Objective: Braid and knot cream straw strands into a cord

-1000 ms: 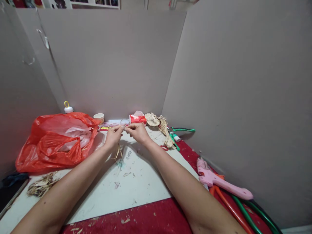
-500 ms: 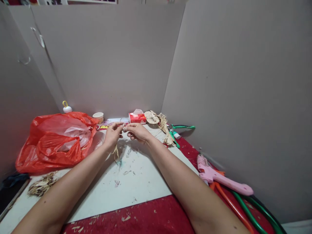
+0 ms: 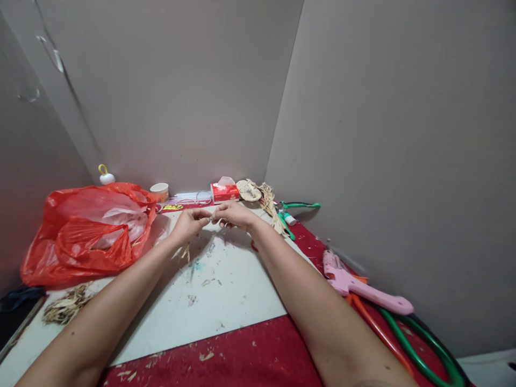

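My left hand (image 3: 189, 223) and my right hand (image 3: 234, 215) meet above the far part of the white board (image 3: 226, 293). Thumb and fingers of both are pinched together around a tiny pale piece (image 3: 212, 219), too small to name. Thin straw-coloured strips (image 3: 184, 255) show beneath my left wrist; whether that hand holds their upper ends is hidden. Behind my right hand stands a red tissue pack (image 3: 224, 192). Beside it lie a round woven pale disc (image 3: 248, 190) and a bundle of dried, husk-like strips (image 3: 267, 198).
A red plastic bag (image 3: 91, 236) fills the left side, with a dried fibre clump (image 3: 66, 305) before it. A paper cup (image 3: 159, 191) stands at the back. Rightward lie green-handled pliers (image 3: 300, 205), a pink glue gun (image 3: 363, 287) and green-handled tubing (image 3: 423, 349). Grey panels (image 3: 181, 97) enclose the table.
The view has tilted down slightly. My pinched fingers have shifted a little right and lower, staying together at the tiny piece. The thin strips below my left wrist have swung left.
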